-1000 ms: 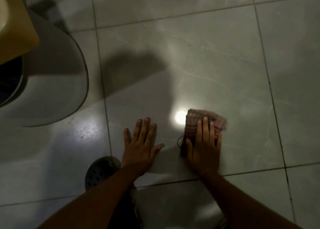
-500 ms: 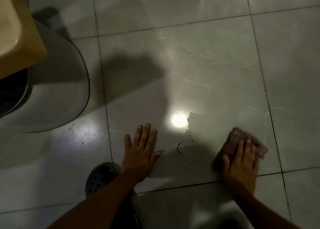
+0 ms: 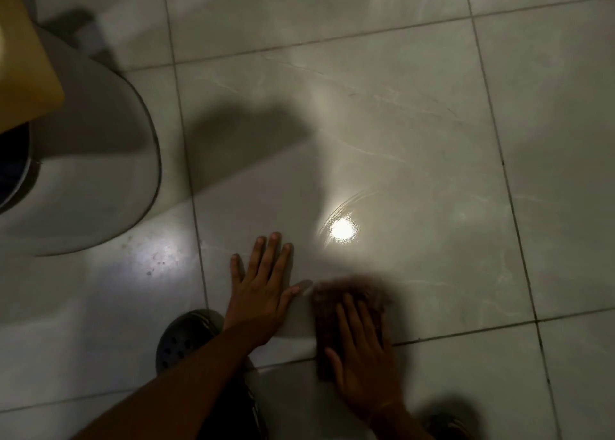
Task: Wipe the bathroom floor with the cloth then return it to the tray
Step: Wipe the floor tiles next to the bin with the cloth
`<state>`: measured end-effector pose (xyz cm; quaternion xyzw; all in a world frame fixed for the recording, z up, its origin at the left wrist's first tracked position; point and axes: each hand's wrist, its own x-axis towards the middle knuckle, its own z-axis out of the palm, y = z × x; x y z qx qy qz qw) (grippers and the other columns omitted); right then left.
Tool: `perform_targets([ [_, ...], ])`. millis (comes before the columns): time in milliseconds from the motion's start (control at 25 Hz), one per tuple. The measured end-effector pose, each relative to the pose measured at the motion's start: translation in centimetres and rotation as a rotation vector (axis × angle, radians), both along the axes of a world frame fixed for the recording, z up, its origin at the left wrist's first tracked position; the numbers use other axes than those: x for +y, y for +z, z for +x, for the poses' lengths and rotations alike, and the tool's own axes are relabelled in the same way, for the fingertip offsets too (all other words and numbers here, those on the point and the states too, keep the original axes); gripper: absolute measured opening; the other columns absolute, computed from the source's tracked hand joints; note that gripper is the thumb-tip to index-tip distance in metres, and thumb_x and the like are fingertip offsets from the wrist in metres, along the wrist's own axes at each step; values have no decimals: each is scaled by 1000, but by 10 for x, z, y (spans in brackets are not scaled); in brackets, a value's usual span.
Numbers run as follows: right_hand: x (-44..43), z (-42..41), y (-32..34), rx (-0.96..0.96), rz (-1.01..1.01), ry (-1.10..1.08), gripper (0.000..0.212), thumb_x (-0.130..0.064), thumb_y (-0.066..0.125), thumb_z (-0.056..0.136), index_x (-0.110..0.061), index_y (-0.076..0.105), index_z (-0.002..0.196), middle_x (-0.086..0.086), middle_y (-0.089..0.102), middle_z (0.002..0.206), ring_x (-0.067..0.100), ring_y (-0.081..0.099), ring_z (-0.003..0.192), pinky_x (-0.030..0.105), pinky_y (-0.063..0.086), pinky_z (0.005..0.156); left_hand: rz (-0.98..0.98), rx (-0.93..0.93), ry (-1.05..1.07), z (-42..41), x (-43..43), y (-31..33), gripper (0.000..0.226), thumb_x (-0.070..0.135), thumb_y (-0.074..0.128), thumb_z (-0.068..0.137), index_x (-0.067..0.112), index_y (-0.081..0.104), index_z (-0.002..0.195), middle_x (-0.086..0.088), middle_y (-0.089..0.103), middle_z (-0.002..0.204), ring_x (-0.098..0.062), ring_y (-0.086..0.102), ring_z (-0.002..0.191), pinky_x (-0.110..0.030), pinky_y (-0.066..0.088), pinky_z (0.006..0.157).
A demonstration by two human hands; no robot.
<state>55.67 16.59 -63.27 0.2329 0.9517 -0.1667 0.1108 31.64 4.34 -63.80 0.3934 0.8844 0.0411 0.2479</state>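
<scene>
— Where is the cloth (image 3: 347,291)?
— Lower centre of the frame, blurred, flat on the floor (image 3: 399,123) under the right hand (image 3: 362,356), whose straight fingers (image 3: 354,319) press it down. The left hand (image 3: 263,293) braces beside it, fingers spread.
— The step?
— Wiping, apparently mid-stroke; further passes, then the unseen tray.
— What changed?
— The cloth has swept leftward, toward the left thumb.

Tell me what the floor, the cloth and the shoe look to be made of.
Floor: probably glazed ceramic tile, glossy; sharp glare spot, grout lines, faint veining.
Cloth: apparently fabric, matte; soft edges, weave blurred.
Shoe: likely moulded rubber or foam, dull; round holes in the top.
</scene>
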Motion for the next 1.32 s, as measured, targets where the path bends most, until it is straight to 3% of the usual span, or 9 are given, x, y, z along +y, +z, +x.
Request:
perform_targets([
  [160, 74, 55, 13, -100, 31, -238, 80, -63, 31, 104, -11, 34, 164, -2, 3, 181, 34, 31, 159, 60, 31, 124, -10, 16, 3, 1, 1, 1, 75, 67, 13, 106, 28, 0, 169, 0, -11, 179, -24, -9, 165, -58, -6, 127],
  [360, 170, -65, 8, -95, 78, -521, 84, -51, 32, 102, -4, 16, 169, 20, 15, 178, 41, 18, 165, 66, 20, 130, -20, 16, 29, 4, 3, -1, 73, 65, 16, 107, 31, -1, 169, 2, -12, 179, -23, -10, 165, -60, -3, 128],
  [520, 97, -144, -5, 24, 142, -275, 84, -47, 47, 100, -2, 26, 167, 22, 25, 176, 41, 25, 164, 58, 18, 131, 16, -1, 65, 3, 3, -1, 71, 64, 15, 106, 34, -2, 169, 6, -12, 179, -20, -10, 165, -59, -4, 128],
  [680, 11, -52, -5, 34, -33, 22, 82, -51, 45, 104, -15, 16, 172, 6, 11, 182, 28, 15, 168, 54, 19, 132, 55, -23, 71, 1, 4, 1, 70, 62, 15, 106, 34, 1, 169, 5, -8, 179, -19, -9, 165, -63, 1, 128],
  [760, 17, 15, 4, -13, -39, 26, 79, -56, 36, 106, -18, 13, 172, 3, 4, 183, 27, 20, 165, 49, 15, 134, 44, -16, 64, 1, 3, 1, 70, 62, 14, 106, 33, 2, 169, 5, -8, 179, -19, -10, 165, -64, 2, 128],
  [880, 88, 66, 17, -134, 47, -177, 80, -60, 21, 107, -7, 28, 167, 8, 13, 177, 36, 33, 157, 55, 29, 125, 34, -23, 58, 1, 4, 2, 72, 63, 17, 106, 32, 0, 169, 4, -10, 179, -20, -11, 165, -65, 1, 128],
  [1080, 172, -37, 14, -118, 73, -412, 82, -52, 29, 103, -6, 16, 170, 16, 12, 179, 39, 15, 166, 64, 20, 131, 42, -18, 54, 2, 4, 2, 76, 68, 14, 105, 31, -3, 169, 4, -13, 179, -21, -11, 165, -60, -4, 128],
  [1200, 128, -122, 2, -5, 112, -290, 84, -48, 43, 99, -5, 24, 169, 19, 22, 177, 39, 21, 165, 56, 10, 134, 41, -9, 54, 2, 2, 0, 80, 71, 14, 103, 29, -4, 169, 5, -13, 179, -20, -10, 165, -59, -5, 128],
  [1320, 52, -117, -6, 75, 55, -8, 82, -48, 48, 101, -12, 23, 170, 10, 20, 180, 32, 19, 166, 50, 3, 136, 43, -24, 37, 0, 1, -3, 83, 71, 17, 102, 27, -5, 169, 4, -12, 179, -20, -10, 165, -65, -1, 127],
])
